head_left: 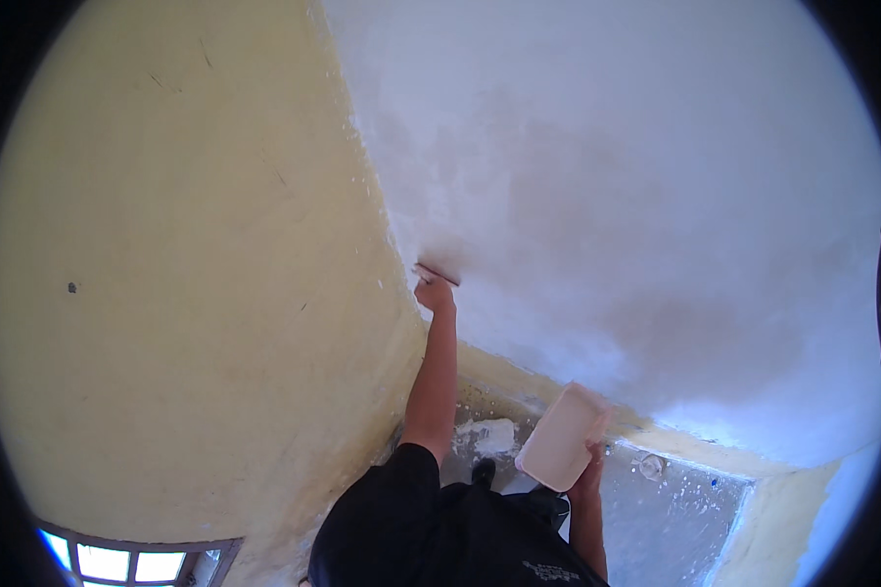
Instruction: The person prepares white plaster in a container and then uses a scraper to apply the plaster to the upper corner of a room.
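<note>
My left hand (433, 295) is raised to the wall near the corner, its fingers closed round a flat, wide scraper (444, 275) with a dark edge. The blade lies against or very close to the white-coated wall (597, 176), beside a darker, damp-looking patch. Lower down and to the right, my right hand (587, 476) grips the side of a pale pink rectangular tub (561, 438), held tilted in front of my body. How much the tub holds cannot be made out.
A yellow wall (196, 254) meets the white one at the corner on my left. On the grey, splattered floor (656, 519) lie a whitish lump (489, 437) and a small pale round object (651, 467). A window (132, 563) is at lower left.
</note>
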`<state>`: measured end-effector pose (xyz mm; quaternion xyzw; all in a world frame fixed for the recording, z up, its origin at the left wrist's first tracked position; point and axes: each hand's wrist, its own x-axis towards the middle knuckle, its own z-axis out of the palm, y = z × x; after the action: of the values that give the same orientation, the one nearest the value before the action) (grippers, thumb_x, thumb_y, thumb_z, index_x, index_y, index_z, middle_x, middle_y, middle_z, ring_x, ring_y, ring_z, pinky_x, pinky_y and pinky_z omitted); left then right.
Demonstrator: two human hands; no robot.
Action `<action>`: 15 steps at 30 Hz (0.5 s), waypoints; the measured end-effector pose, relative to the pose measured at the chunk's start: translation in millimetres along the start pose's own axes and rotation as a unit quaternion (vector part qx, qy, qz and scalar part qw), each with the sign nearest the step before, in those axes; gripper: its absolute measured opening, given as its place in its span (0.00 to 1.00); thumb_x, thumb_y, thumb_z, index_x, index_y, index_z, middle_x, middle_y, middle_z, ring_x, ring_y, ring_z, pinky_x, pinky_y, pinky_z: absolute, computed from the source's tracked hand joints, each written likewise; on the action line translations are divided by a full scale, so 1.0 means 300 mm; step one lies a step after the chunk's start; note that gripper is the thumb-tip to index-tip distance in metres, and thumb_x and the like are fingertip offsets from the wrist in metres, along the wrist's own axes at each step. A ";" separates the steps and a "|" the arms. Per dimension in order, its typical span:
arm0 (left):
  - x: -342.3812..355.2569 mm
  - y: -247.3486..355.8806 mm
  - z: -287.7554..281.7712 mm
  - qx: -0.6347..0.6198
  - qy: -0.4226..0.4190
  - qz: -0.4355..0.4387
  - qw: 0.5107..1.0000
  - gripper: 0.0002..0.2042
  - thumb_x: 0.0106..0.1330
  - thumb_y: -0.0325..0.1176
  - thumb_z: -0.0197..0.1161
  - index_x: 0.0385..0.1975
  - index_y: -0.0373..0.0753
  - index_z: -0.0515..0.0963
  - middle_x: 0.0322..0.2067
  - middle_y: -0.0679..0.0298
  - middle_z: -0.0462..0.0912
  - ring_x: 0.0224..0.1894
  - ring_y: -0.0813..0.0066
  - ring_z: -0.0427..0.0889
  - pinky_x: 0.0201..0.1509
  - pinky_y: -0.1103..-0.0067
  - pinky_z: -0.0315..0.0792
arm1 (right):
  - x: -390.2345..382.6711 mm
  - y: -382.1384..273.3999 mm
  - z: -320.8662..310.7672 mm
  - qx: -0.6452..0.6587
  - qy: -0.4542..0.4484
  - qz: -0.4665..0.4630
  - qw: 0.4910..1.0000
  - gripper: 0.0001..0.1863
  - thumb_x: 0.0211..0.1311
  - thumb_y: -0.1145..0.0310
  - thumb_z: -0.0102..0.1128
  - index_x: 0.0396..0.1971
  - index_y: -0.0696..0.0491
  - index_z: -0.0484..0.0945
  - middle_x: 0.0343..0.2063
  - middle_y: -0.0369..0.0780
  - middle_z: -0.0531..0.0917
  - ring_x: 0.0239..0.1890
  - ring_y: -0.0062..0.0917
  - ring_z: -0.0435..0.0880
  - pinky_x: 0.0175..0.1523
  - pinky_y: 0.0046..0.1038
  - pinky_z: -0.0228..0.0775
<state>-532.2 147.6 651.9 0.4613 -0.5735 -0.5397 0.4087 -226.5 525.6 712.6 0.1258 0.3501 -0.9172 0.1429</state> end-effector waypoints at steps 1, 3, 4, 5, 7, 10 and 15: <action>-0.008 0.054 0.022 -0.002 -0.003 0.000 1.000 0.12 0.61 0.30 0.52 0.26 0.25 0.78 0.25 0.40 0.81 0.30 0.39 0.81 0.33 0.57 0.74 | 0.002 0.001 -0.003 0.000 0.000 -0.004 1.000 0.32 0.62 0.55 0.52 0.63 0.55 0.62 0.53 0.46 0.77 0.53 0.39 0.80 0.56 0.41 0.76; -0.048 0.154 0.011 0.028 -0.022 0.133 0.990 0.12 0.63 0.30 0.53 0.33 0.26 0.79 0.23 0.41 0.80 0.27 0.43 0.82 0.31 0.58 0.73 | -0.007 0.013 -0.007 0.003 -0.014 0.002 1.000 0.33 0.60 0.57 0.53 0.64 0.55 0.61 0.53 0.46 0.76 0.54 0.39 0.79 0.57 0.41 0.75; -0.159 0.219 0.017 0.026 -0.054 0.177 0.982 0.12 0.65 0.30 0.53 0.36 0.27 0.79 0.23 0.43 0.80 0.26 0.45 0.81 0.30 0.59 0.72 | -0.011 0.000 -0.017 0.003 -0.006 -0.008 1.000 0.33 0.60 0.57 0.53 0.64 0.55 0.61 0.53 0.46 0.76 0.54 0.39 0.79 0.57 0.41 0.75; -0.293 0.309 0.008 0.022 -0.086 0.222 0.971 0.11 0.67 0.29 0.53 0.39 0.27 0.79 0.22 0.44 0.79 0.25 0.47 0.81 0.29 0.61 0.72 | -0.013 -0.013 -0.017 -0.030 0.002 -0.033 0.999 0.34 0.60 0.56 0.54 0.64 0.57 0.60 0.54 0.47 0.75 0.54 0.39 0.78 0.57 0.41 0.74; -0.503 0.479 -0.085 -0.113 -0.133 0.263 0.949 0.09 0.69 0.27 0.53 0.41 0.28 0.77 0.20 0.48 0.78 0.21 0.60 0.80 0.27 0.68 0.70 | -0.003 -0.011 0.010 -0.057 0.001 -0.047 0.997 0.36 0.59 0.55 0.54 0.64 0.60 0.60 0.54 0.47 0.75 0.54 0.39 0.78 0.57 0.41 0.74; -0.651 0.547 -0.268 -0.102 -0.217 0.248 0.939 0.08 0.69 0.26 0.54 0.40 0.28 0.77 0.20 0.52 0.77 0.20 0.74 0.77 0.25 0.75 0.70 | 0.007 0.000 0.037 -0.038 -0.002 -0.006 0.999 0.35 0.61 0.56 0.53 0.64 0.59 0.60 0.54 0.47 0.75 0.55 0.38 0.77 0.58 0.40 0.73; -0.641 0.543 -0.493 -0.123 -0.444 0.166 0.872 0.10 0.69 0.29 0.56 0.42 0.28 0.77 0.23 0.54 0.80 0.23 0.79 0.76 0.29 0.79 0.72 | 0.043 0.003 0.056 -0.025 -0.005 -0.018 1.000 0.33 0.61 0.55 0.53 0.62 0.58 0.62 0.52 0.46 0.77 0.54 0.37 0.79 0.58 0.40 0.74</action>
<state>-357.2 297.0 832.1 0.0174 -0.6914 -0.6782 0.2483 -240.3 511.3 720.0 0.1114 0.3740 -0.9113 0.1316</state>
